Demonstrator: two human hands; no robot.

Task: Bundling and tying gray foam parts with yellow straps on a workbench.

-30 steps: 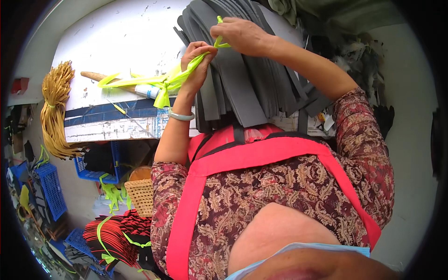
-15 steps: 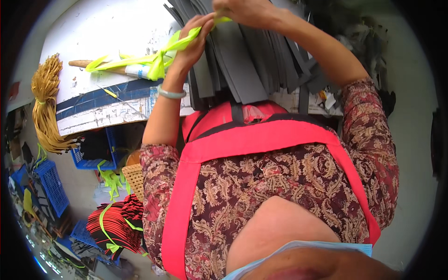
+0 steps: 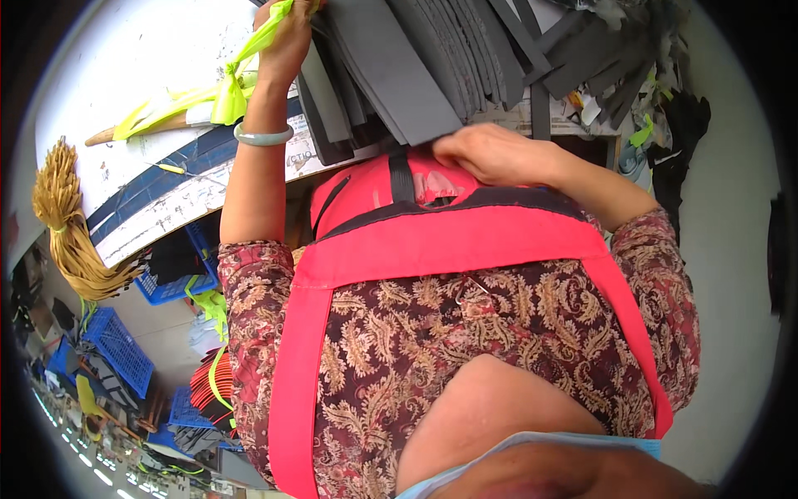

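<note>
My left hand [image 3: 285, 40] is closed around a neon yellow fabric strip [image 3: 264, 33] at the top of the view. Below the hand the strip has a knot, and its tails run left across the table. Next to this hand lies a thick stack of dark grey flat strips [image 3: 391, 71], fanned out and overhanging the near table edge. My right hand [image 3: 503, 154] is at the stack's near end, back of the hand up and fingers curled under. Its fingertips are hidden, so what they hold cannot be made out.
A wooden stick [image 3: 104, 135] lies under the yellow tails on the white table [image 3: 158, 75]. A tan cord bundle [image 3: 62, 216] hangs over the left edge. Blue baskets [image 3: 116, 345] stand on the floor at left. Loose grey scraps [image 3: 594, 62] pile up at far right.
My right hand has let go of the yellow strip and come down to the grey stack's near end. My left hand, still on the strip, appears farther up and left; the whole view has shifted.
</note>
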